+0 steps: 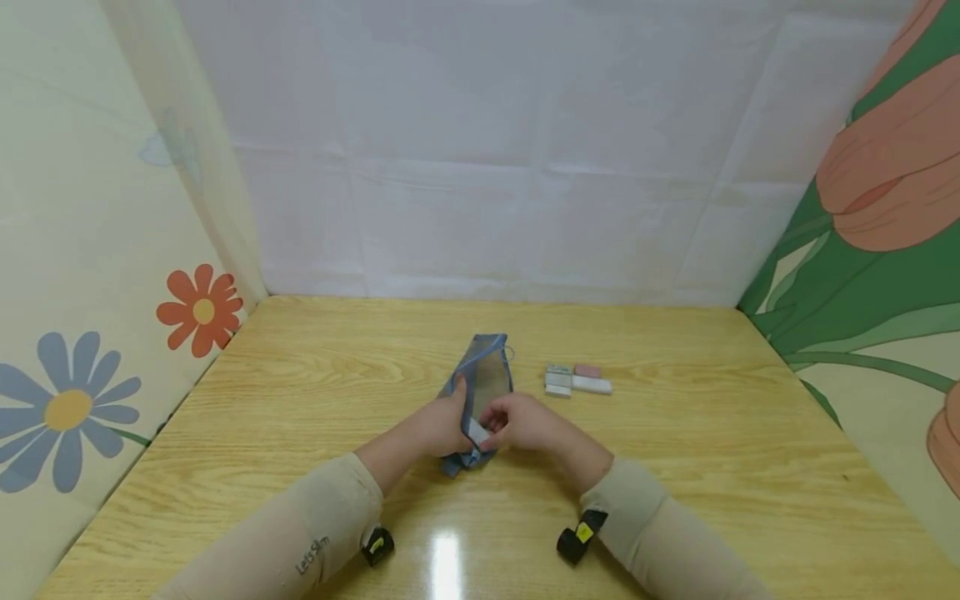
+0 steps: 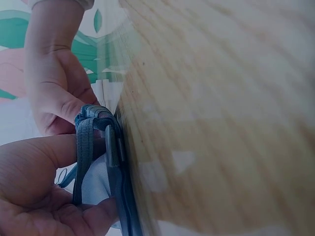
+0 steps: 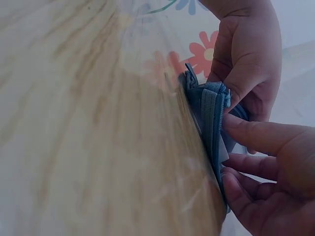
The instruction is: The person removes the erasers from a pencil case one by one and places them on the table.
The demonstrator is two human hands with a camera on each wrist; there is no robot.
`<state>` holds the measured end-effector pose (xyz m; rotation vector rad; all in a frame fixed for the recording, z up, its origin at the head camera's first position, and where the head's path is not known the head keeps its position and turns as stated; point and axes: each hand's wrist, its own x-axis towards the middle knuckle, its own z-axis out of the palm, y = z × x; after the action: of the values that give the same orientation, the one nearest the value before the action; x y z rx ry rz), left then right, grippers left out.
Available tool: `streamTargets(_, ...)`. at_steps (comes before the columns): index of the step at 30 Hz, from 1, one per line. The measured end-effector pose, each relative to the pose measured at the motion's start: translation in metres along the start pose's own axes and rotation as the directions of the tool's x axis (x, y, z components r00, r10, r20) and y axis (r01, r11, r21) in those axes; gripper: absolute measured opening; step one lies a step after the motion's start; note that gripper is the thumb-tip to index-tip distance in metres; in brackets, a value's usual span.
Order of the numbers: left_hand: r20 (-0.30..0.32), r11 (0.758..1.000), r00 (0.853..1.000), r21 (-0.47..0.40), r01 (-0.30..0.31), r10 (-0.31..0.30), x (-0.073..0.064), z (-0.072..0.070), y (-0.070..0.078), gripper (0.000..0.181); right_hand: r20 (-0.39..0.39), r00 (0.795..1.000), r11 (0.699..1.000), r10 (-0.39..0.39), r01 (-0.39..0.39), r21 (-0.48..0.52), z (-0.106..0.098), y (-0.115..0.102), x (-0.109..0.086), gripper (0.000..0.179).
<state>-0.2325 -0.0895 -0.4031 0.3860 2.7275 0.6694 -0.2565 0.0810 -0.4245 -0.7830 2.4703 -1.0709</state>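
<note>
A blue mesh zipper pouch (image 1: 491, 375) lies over the table in front of me, its opening towards me. My left hand (image 1: 444, 423) grips the pouch's left side, thumb along the zipper edge. At the mouth, the fingers of my right hand (image 1: 517, 421) curl round a small white block (image 1: 477, 432), partly inside the pouch. From the right wrist, the right hand (image 3: 280, 167) appears close at the zipper edge, a white corner (image 3: 224, 151) showing beside its fingers. The left wrist view has the left hand (image 2: 44, 187) beside the pouch's end strap (image 2: 84, 152).
To the right of the pouch lie several small blocks: greenish-white ones (image 1: 558, 380), a pink one (image 1: 587, 370) and a white one (image 1: 592, 384). They sit on a wood-grain table (image 1: 675, 450). A white cloth (image 1: 480, 208) hangs behind, with flower-printed panels (image 1: 67, 250) at the sides.
</note>
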Motion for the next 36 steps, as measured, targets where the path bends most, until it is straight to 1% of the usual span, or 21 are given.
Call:
streamTargets(7,-0.004,1.000,1.000,-0.004,-0.009,0.009,0.000,0.000,-0.001,0.107,-0.003,1.000,0.999,-0.019,0.019,-0.050,0.002,-0.002,-0.001,0.022)
streamTargets(12,0.007,1.000,1.000,-0.005,-0.001,0.001,0.002,0.001,-0.002,0.106,-0.013,1.000,0.995,-0.023,0.021,-0.097,0.002,-0.002,-0.001,0.018)
streamTargets(18,0.026,1.000,1.000,-0.009,0.016,-0.016,0.002,0.001,-0.002,0.106,-0.043,0.999,0.989,-0.030,0.024,-0.143,-0.001,-0.001,-0.002,0.019)
streamTargets(24,0.053,0.999,0.998,-0.020,0.036,-0.035,0.001,-0.001,-0.001,0.105,-0.090,0.996,0.981,-0.028,0.010,-0.193,-0.007,0.001,-0.003,0.015)
streamTargets(27,0.057,0.999,0.997,-0.020,0.044,-0.042,0.001,-0.001,-0.001,0.105,-0.104,0.994,0.976,-0.032,0.009,-0.219,-0.009,0.003,-0.003,0.014)
streamTargets(32,0.059,0.999,0.997,-0.011,0.043,-0.042,0.001,-0.001,0.000,0.105,-0.114,0.993,0.981,0.000,-0.022,-0.192,-0.010,0.005,-0.002,0.015)
streamTargets(36,0.045,1.000,0.999,-0.001,0.026,-0.025,0.000,-0.001,0.001,0.105,-0.125,0.992,0.981,0.026,-0.050,-0.187,-0.010,0.007,0.000,0.013)
